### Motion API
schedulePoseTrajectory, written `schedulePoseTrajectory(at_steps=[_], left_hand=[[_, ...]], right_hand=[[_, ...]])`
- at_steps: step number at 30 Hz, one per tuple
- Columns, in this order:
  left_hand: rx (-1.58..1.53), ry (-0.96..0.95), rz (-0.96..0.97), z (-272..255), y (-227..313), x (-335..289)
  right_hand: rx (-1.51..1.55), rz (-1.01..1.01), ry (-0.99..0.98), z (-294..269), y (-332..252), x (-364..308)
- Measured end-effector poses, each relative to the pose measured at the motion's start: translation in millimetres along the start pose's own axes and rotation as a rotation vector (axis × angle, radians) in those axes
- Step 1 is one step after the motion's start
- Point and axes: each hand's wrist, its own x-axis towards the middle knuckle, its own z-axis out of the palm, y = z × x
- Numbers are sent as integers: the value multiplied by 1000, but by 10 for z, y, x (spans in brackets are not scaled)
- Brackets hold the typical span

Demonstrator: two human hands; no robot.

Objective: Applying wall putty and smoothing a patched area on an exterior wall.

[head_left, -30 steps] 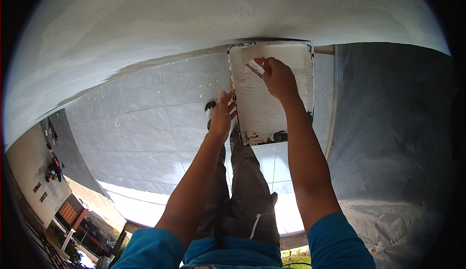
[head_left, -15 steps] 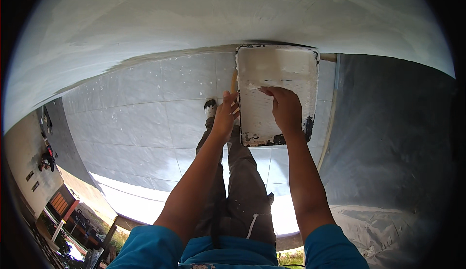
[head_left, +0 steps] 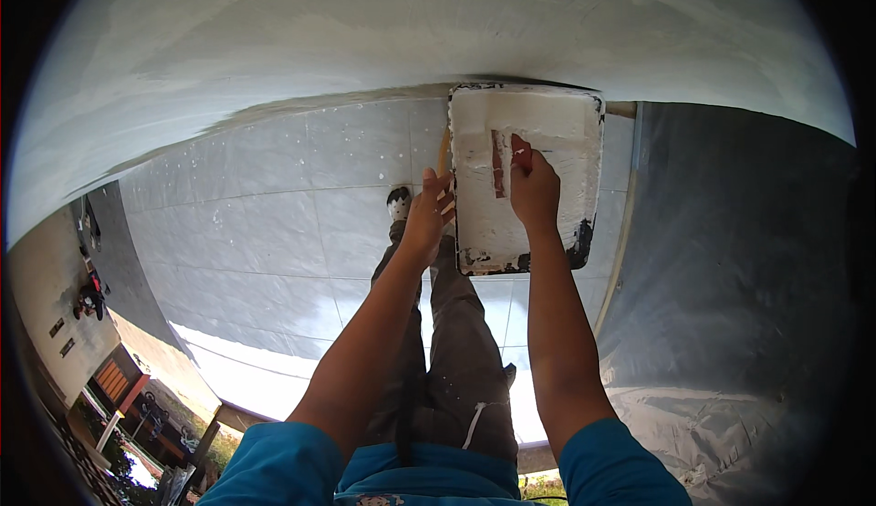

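Observation:
A shallow rectangular tray (head_left: pixel 479 223), black under a crust of white paste, is in front of me by the wall. My left hand (head_left: pixel 427 217) is at its left edge, fingers curled against the side and thumb up; the fingertips are partly hidden. Inside the tray, my right hand (head_left: pixel 537 191) grips the red handle of a wide scraper (head_left: pixel 498 165). White paste smears the middle of the scraper, and its long reddish edge points left. A yellow strip (head_left: pixel 443 152) shows beside the tray, just above my left hand.
A pale plastered wall (head_left: pixel 383 31) curves across the top. Below it are grey floor tiles (head_left: pixel 246 232) with white spatters. A dark sheet (head_left: pixel 721 278) lies to the right, beyond a pale edging strip (head_left: pixel 617 273). My shoe (head_left: pixel 398 203) stands left of the tray.
The scraper has turned in my right hand, so its red handle and long edge now show. The right wrist has shifted slightly. My left hand and the tray have barely moved.

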Motion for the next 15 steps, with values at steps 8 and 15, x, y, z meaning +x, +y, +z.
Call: schedulePoseTrajectory(at_steps=[8, 15], left_hand=[[-11, -28, -1, 20, -16, 27], [-9, -22, -9, -39, -21, 40]], right_hand=[[339, 206, -197, 342, 378, 65], [691, 464, -326, 268, 226, 18]])
